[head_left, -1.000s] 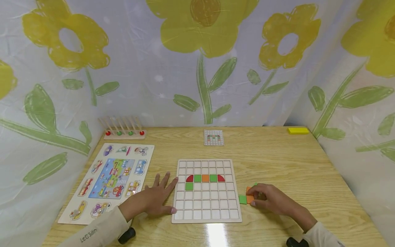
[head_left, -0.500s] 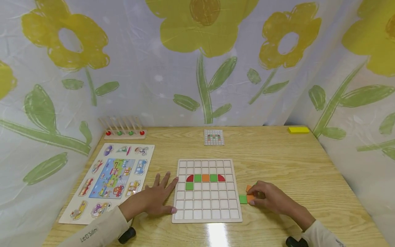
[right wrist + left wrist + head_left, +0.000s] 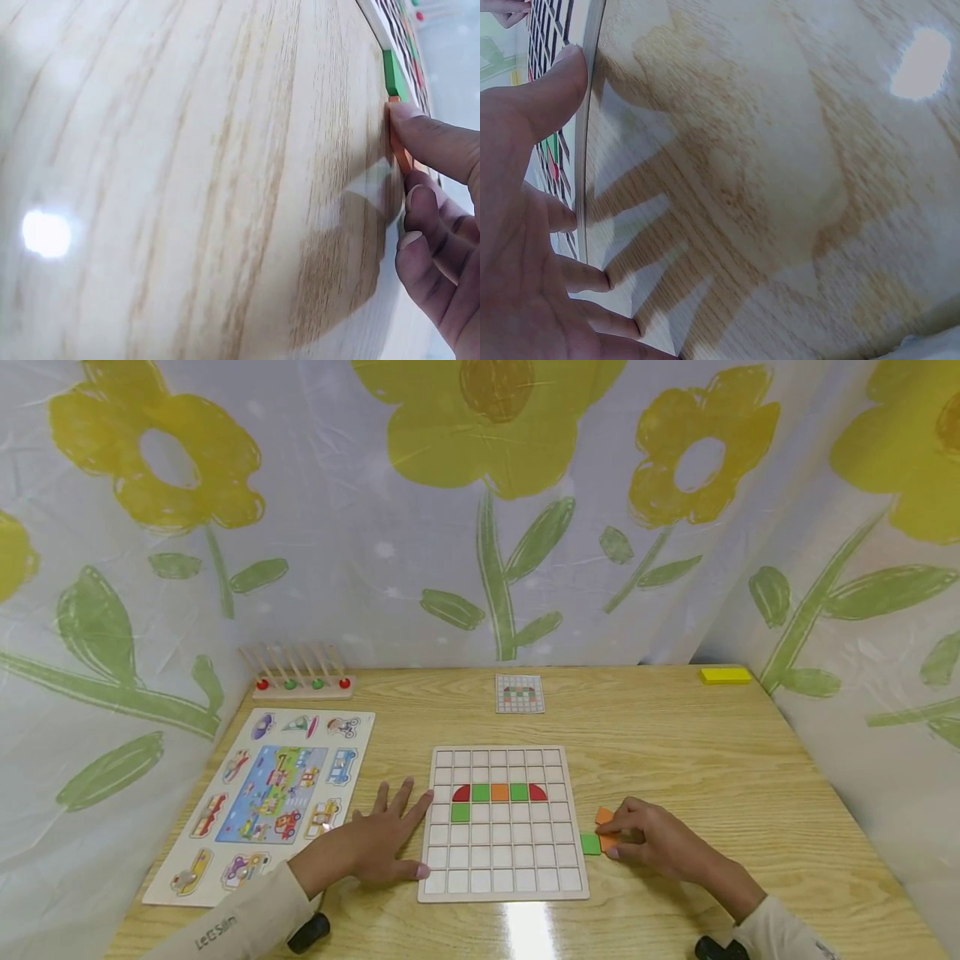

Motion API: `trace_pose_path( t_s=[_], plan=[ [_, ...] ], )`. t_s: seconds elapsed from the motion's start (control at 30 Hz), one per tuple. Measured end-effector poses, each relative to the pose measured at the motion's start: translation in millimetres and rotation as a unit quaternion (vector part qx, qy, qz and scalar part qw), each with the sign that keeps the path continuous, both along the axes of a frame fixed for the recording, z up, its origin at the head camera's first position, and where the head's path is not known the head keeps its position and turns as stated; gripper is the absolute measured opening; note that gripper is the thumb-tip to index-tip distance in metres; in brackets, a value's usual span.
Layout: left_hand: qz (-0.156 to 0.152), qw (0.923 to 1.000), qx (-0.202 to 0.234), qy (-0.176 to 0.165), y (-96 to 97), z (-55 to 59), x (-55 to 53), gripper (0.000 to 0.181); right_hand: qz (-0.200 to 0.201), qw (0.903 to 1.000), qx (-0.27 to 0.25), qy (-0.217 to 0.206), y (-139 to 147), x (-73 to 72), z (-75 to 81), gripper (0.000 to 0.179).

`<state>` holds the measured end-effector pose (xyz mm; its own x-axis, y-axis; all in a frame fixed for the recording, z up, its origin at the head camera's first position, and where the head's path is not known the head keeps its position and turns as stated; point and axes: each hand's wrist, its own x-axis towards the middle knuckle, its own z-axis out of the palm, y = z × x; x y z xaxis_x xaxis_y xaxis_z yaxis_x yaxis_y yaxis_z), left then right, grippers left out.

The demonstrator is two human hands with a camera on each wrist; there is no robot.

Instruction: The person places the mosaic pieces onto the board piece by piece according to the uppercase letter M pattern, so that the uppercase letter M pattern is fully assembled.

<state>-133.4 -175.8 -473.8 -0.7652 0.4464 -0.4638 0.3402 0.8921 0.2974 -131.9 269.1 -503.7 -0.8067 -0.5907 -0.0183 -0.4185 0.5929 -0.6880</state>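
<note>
A white grid board (image 3: pixel 501 852) lies flat in the middle of the table. On it, red quarter-round end pieces, green squares and an orange square form one row, with a green square tile (image 3: pixel 460 812) below the row's left end. My left hand (image 3: pixel 378 843) spreads its fingers at the board's left edge, thumb on its lower corner. Right of the board, my right hand (image 3: pixel 652 839) pinches an orange square tile (image 3: pixel 399 142) between thumb and fingers, low at the tabletop. A green tile (image 3: pixel 591 844) touches its left side. Another orange tile (image 3: pixel 604 816) lies just behind, partly covered by the fingers.
A small pattern card (image 3: pixel 519 694) lies behind the board. At the left is a vehicle picture puzzle (image 3: pixel 270 793), with a peg stand (image 3: pixel 303 687) holding red and green beads behind it. A yellow block (image 3: pixel 725 677) sits at the back right corner.
The right hand has shifted slightly, its fingers drawing closer round the orange tile. The rear orange tile has turned a little, and a green edge behind the fingers is now hidden. The left hand stays put.
</note>
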Motion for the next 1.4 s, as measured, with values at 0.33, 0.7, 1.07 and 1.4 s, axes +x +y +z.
trace_pose_path(
  t_s=[0.33,0.7,1.07,1.4],
  plan=[
    [-0.004,1.0000,0.000,0.004,0.2,0.9,0.4,0.104,-0.012,0.9995,0.007,-0.029,-1,-0.2,0.4,0.024],
    [-0.003,1.0000,0.004,0.003,-0.1,0.3,0.4,0.104,-0.014,0.9973,0.016,-0.070,-5,-0.1,2.9,0.017],
    [-0.001,1.0000,-0.002,0.001,0.1,0.5,-0.4,0.105,-0.009,0.9988,0.009,-0.047,-9,-1.8,7.5,0.017],
    [-0.003,1.0000,0.000,0.000,-1.1,-1.1,-0.6,0.104,-0.018,0.9994,0.020,-0.024,-16,-2.5,12.8,0.014]
  ],
)
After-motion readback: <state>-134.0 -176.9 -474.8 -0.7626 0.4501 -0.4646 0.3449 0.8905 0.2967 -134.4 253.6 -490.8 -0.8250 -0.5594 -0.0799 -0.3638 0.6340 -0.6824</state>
